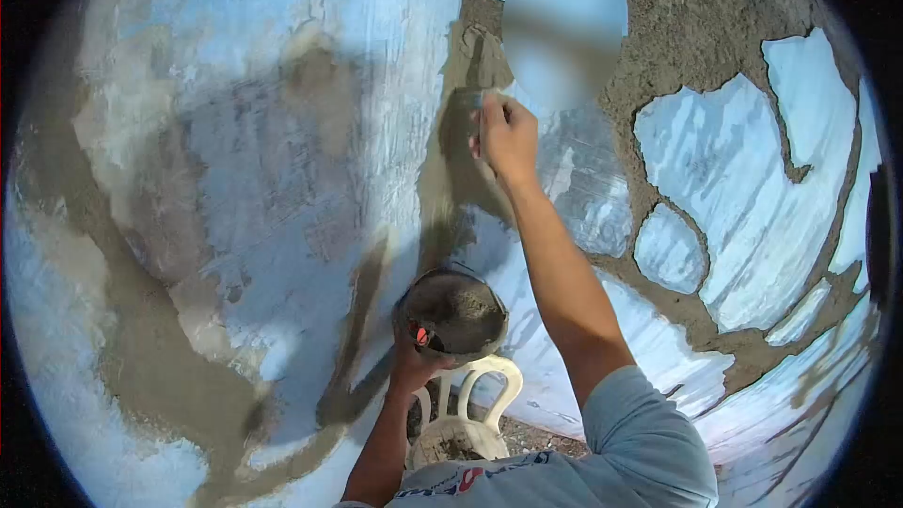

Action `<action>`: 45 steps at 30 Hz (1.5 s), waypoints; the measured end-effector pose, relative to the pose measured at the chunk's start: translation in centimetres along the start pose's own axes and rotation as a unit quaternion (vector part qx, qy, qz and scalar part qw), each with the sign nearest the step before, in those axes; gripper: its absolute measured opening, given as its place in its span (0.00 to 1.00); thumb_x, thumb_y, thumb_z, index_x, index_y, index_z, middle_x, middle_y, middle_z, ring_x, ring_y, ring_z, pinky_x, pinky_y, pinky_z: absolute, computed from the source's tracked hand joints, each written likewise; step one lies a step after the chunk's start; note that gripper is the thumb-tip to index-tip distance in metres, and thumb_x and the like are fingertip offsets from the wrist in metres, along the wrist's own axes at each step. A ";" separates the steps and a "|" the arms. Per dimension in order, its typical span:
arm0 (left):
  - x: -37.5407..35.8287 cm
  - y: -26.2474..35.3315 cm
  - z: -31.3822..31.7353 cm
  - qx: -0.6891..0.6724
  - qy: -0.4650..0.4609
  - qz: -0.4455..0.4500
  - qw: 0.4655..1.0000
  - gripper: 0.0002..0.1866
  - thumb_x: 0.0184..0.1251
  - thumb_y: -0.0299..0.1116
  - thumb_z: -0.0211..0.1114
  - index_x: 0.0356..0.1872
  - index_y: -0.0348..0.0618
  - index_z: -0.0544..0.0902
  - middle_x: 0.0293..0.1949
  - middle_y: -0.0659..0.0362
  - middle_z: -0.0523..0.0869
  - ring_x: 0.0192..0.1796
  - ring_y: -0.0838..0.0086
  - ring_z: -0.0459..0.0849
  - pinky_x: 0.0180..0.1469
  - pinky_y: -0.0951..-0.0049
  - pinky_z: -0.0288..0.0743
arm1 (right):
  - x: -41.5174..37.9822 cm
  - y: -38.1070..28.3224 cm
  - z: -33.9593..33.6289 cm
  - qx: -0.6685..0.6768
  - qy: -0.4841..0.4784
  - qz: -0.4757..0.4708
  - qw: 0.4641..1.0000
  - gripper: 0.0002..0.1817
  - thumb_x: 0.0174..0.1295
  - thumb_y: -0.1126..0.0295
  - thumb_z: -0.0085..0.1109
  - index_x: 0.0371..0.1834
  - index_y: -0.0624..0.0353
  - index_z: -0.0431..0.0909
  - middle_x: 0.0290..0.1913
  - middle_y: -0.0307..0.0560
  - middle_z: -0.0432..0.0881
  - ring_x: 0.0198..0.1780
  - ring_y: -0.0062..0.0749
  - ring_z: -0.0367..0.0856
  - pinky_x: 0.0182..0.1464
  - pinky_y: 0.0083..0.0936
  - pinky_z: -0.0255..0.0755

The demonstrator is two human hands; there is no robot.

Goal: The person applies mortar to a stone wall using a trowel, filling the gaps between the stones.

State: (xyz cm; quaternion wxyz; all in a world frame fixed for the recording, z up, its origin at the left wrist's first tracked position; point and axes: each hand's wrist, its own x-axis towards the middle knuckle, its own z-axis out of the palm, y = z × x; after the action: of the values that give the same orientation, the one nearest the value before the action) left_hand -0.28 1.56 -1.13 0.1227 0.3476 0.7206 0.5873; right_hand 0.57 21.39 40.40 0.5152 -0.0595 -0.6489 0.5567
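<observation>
My left hand (414, 365) grips a dark round bowl (494, 331) from its lower left side. Inside the bowl is grey-brown mortar (456, 303), and a small red patch (422, 335) shows by my fingers. Raised against the wall, my right hand (508, 136) is closed, with its fingers curled near a strip of damp mortar (442, 188). What it holds is mostly hidden by the fingers and shadow; only a small edge shows by the fingertips. The strip runs upward between pale blue painted areas (404, 56).
A cream plastic chair (508, 381) stands below the bowl, close to my body. To the right, rough mortar seams (649, 296) run between pale blue patches (715, 160). Another broad mortar band (150, 339) crosses the wall at left. My shadow falls across the wall.
</observation>
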 end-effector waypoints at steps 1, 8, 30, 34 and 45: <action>0.0 -0.1 0.0 -0.013 -0.012 -0.001 1.000 0.73 0.40 0.47 0.92 0.83 0.38 0.49 0.79 0.42 0.58 0.79 0.49 0.62 0.80 0.54 0.61 | 0.6 -0.1 -0.3 -0.004 -0.006 -0.007 1.000 0.16 0.78 0.63 0.53 0.38 0.66 0.82 0.28 0.46 0.83 0.20 0.28 0.80 0.21 0.29 0.71; 0.0 -1.1 0.0 0.090 -0.026 -0.052 0.994 0.82 0.44 0.56 0.90 0.84 0.35 0.33 0.85 0.37 0.43 0.86 0.47 0.50 0.84 0.52 0.53 | 6.4 -0.2 -3.2 -0.187 -0.047 -0.073 0.979 0.20 0.78 0.59 0.52 0.45 0.68 0.84 0.32 0.46 0.85 0.22 0.23 0.77 0.22 0.26 0.70; -0.2 -0.5 0.1 0.050 -0.026 -0.072 0.996 0.79 0.40 0.49 0.92 0.86 0.40 0.39 0.86 0.38 0.36 0.87 0.46 0.46 0.85 0.50 0.54 | 3.7 3.3 -4.1 -0.360 -0.061 -0.154 0.918 0.19 0.75 0.59 0.56 0.44 0.66 0.87 0.34 0.69 0.85 0.41 0.68 0.86 0.44 0.49 0.78; -0.3 -1.6 0.6 0.059 -0.025 -0.083 0.994 0.80 0.39 0.49 0.92 0.86 0.41 0.39 0.86 0.38 0.37 0.87 0.46 0.45 0.85 0.51 0.53 | 2.0 4.3 -6.0 -0.413 -0.080 -0.190 0.887 0.22 0.77 0.57 0.54 0.35 0.66 0.85 0.25 0.56 0.83 0.26 0.45 0.81 0.34 0.41 0.74; -0.4 1.2 0.0 -0.037 0.018 0.017 0.999 0.76 0.38 0.45 0.92 0.84 0.40 0.46 0.83 0.41 0.49 0.83 0.46 0.56 0.83 0.54 0.56 | 3.3 0.9 -3.1 -0.299 -0.023 -0.164 0.940 0.21 0.77 0.59 0.53 0.37 0.68 0.86 0.27 0.62 0.85 0.33 0.57 0.87 0.41 0.45 0.78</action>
State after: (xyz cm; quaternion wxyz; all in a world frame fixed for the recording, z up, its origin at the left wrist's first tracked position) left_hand 0.47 1.41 -0.09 0.1128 0.3444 0.6945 0.6216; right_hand 0.90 25.94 41.14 0.5429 -0.0912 -0.7978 0.2460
